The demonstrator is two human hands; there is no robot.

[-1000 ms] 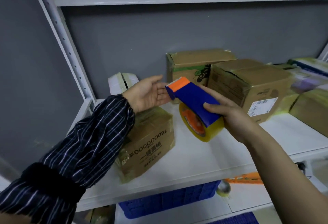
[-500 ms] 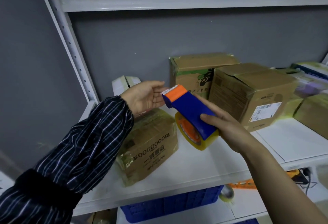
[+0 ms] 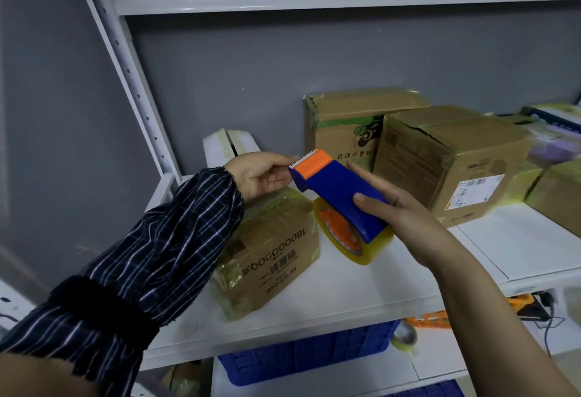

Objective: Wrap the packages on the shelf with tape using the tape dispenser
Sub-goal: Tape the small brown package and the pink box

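My right hand (image 3: 405, 211) grips a blue tape dispenser (image 3: 336, 189) with an orange toothed blade end, held above the white shelf (image 3: 345, 289). A roll of clear yellowish tape (image 3: 371, 249) hangs under it. My left hand (image 3: 261, 173), in a dark plaid sleeve, meets the blade end, with thumb and fingertips pinched together on the tape end there. Below my left hand a tape-wrapped cardboard box (image 3: 270, 252) with printed digits lies on the shelf.
Two larger cardboard boxes (image 3: 345, 120) (image 3: 456, 157) stand at the back of the shelf, and a small white box (image 3: 226, 145) sits behind my left hand. More packages (image 3: 559, 189) crowd the right end. A blue crate (image 3: 308, 352) sits on the level below. The shelf upright (image 3: 132, 82) rises at left.
The dispenser has tilted so its toothed blade shows on top. My left thumb has closed down toward the fingers at the blade end. The boxes have not moved.
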